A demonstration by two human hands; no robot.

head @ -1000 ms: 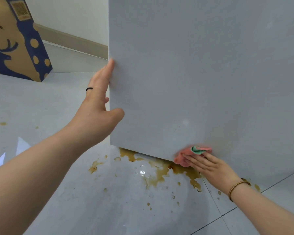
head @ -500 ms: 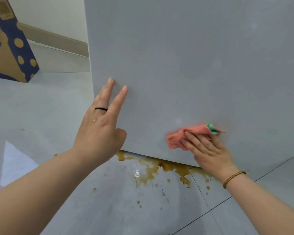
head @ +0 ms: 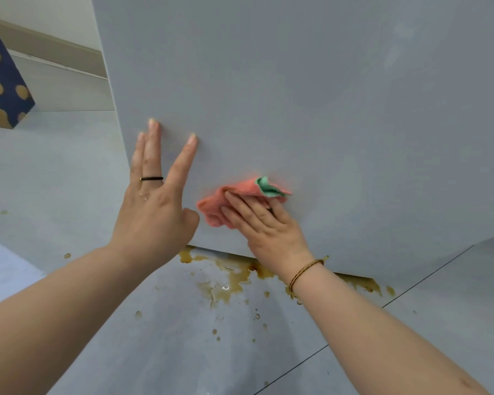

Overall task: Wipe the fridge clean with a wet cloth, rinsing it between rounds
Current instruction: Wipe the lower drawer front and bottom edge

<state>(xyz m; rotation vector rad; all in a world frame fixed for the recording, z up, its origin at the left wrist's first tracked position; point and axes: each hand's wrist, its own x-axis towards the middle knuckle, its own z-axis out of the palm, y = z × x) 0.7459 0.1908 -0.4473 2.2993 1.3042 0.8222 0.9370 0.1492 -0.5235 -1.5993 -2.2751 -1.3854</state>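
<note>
Right now you are pressing the cloth [head: 244, 186] flat against the fridge [head: 325, 95] with your right hand [head: 268, 223]. Your fingers are lying straight over it rather than curling round it. The thumb is hidden, so I cannot tell whether it is pinching an edge.

The cloth is sitting low on the fridge's grey face, just above the bottom edge. It is bunched and pink, with a green corner poking out at two o'clock. Its long axis is running roughly nine to three, and it is lying at about eleven o'clock from your palm.

Your left hand [head: 154, 206] is resting wide open on the same face at nine o'clock from the cloth. Its fingertips are touching the surface and its thumb is just beside the cloth's left end. That hand is nearer the fridge's left edge, but the right one is doing the wiping.

As I judge it, the next stroke is turning on where the rest of the face lies. Most of it is stretching from twelve round to three o'clock, away from your bracing hand. The face is looking smooth and matte, with faint smears high at one o'clock.

At six o'clock a brown spill [head: 228, 283] is pooling on the glossy tiled floor [head: 69, 166] under the fridge's bottom edge, with splashes scattering towards you. A blue and tan box [head: 3, 89] is standing at ten o'clock near the wall [head: 40, 12].
</note>
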